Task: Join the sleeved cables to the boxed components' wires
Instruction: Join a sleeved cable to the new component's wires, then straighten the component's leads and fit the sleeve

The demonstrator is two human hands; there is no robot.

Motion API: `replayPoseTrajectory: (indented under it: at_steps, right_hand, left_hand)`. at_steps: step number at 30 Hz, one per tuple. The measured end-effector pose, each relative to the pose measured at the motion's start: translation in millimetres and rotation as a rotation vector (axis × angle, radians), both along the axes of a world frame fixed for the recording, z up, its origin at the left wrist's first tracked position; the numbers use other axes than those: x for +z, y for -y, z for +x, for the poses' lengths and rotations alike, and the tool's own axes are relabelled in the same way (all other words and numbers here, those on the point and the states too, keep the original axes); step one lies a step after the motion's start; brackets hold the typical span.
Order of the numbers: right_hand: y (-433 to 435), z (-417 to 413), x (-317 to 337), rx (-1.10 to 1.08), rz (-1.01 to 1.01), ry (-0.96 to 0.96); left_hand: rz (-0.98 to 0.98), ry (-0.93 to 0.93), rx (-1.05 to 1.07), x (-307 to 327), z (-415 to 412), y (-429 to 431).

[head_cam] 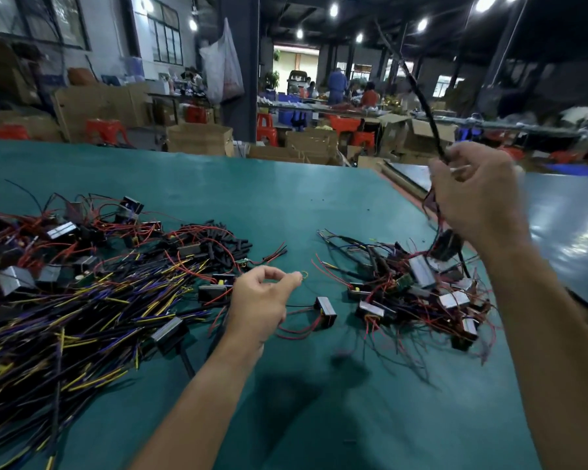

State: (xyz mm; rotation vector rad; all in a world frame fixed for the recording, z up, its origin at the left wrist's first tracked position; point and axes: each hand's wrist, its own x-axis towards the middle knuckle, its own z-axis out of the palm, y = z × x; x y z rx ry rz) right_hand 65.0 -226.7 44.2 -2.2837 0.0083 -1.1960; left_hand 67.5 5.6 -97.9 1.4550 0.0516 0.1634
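Right hand (472, 198): raised, grips matte black sleeved cable (421, 103); rectangular black box (446, 246) dangles beneath. Left hand (262, 300): pinches thin yellow wire loop (304, 274) over smooth green mat (319, 205).

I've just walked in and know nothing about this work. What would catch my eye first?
Probably the right hand, raised at upper right, gripping a black sleeved cable with a boxed component dangling beneath. Next, the tangle of yellow, purple and black cables across the green table's left side, and the left hand mid-table pinching a thin yellow wire.
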Motion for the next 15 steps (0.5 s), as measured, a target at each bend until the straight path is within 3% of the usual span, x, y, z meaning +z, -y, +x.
replayPoseTrajectory:
  at_steps: [3,10,12,15]
  right_hand:
    - [1.2,22.5,9.7,-0.169,-0.147,0.053]
    - [-30.8,51.1,-103.6,-0.125,-0.419,-0.687]
    - [-40.4,44.9,-126.4,-0.158,-0.455,-0.698]
    - [-63.1,34.0,-152.3,-0.059,-0.538,-0.505]
  left_hand:
    - [0.012,-0.03,-0.068,0.3,-1.3,2.0]
    - [0.112,-0.027,-0.115,-1.4,-1.4,0.9]
    - [0.133,-0.031,-0.094,-4.6,1.3,1.0]
    - [0.232,-0.027,-0.068,-8.3,3.4,1.5]
